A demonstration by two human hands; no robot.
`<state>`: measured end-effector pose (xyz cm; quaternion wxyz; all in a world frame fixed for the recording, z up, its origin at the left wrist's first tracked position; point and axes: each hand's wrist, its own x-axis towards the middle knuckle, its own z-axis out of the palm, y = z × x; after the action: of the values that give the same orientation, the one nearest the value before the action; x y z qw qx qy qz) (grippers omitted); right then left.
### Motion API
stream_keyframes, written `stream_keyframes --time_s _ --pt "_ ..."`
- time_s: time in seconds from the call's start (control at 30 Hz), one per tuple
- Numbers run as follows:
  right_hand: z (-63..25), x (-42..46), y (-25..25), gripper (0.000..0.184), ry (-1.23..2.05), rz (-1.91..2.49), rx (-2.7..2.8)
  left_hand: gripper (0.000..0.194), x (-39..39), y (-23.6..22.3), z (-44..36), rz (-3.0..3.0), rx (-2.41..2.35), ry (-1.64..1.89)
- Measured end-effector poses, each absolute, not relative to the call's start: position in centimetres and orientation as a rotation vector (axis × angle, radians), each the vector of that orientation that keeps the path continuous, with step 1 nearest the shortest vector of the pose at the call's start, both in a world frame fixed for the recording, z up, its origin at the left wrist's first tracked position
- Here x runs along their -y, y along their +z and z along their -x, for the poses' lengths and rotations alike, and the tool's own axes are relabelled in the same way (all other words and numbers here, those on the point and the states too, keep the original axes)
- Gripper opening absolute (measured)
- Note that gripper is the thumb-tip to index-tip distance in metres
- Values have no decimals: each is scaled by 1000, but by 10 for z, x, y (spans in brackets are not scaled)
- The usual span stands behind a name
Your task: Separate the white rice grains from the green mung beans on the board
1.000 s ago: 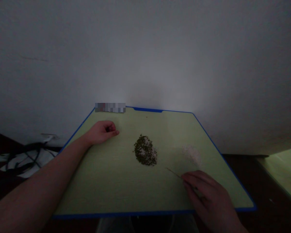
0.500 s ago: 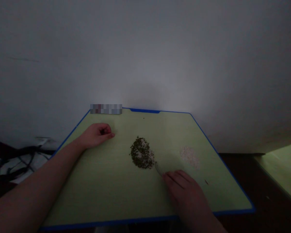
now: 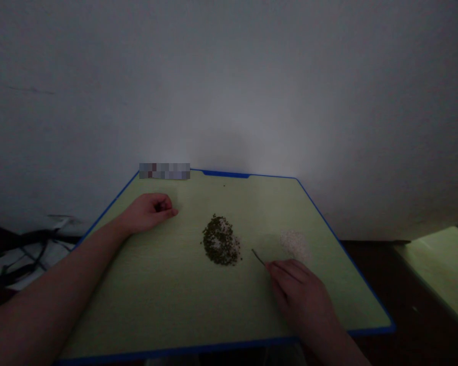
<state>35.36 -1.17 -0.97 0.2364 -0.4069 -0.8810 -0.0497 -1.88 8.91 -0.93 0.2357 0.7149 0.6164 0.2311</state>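
Note:
Holding a thin stick (image 3: 258,256) between its fingertips, my right hand (image 3: 303,290) is low over the right half of the table. The stick's tip points left, a short gap from a mixed pile of green beans and pale grains (image 3: 220,241). Beside my right hand, partly behind it, lies a smaller heap of pale grains (image 3: 294,243). My left hand (image 3: 150,212) rests on the tabletop left of the mixed pile, fingers loosely curled and nothing seen in them.
The pale table (image 3: 168,305) has a blue edge and stands against a grey wall (image 3: 229,91). A blurred flat item (image 3: 164,171) lies at its back left corner. Dark cables (image 3: 38,241) are at the left, and another pale surface (image 3: 442,269) is at the right.
My right hand moved left with the stick to the mixed pile's edge, then drew back slightly right. One dark bean now sits just off the pile's right side. My left hand stays put.

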Motion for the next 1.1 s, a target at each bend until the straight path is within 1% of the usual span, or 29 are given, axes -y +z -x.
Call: stream_keyframes --time_s 0.7,1.0,1.1 --pt "-338 22 -4 28 -119 964 2471 27 -89 -10 19 -1951 -1625 685" --pt "-335 19 -6 26 -182 1005 2518 28 -90 -11 22 -1969 -1647 653" --pt "-338 14 -10 25 -218 1083 2509 30 -90 -11 21 -1972 -1651 636"
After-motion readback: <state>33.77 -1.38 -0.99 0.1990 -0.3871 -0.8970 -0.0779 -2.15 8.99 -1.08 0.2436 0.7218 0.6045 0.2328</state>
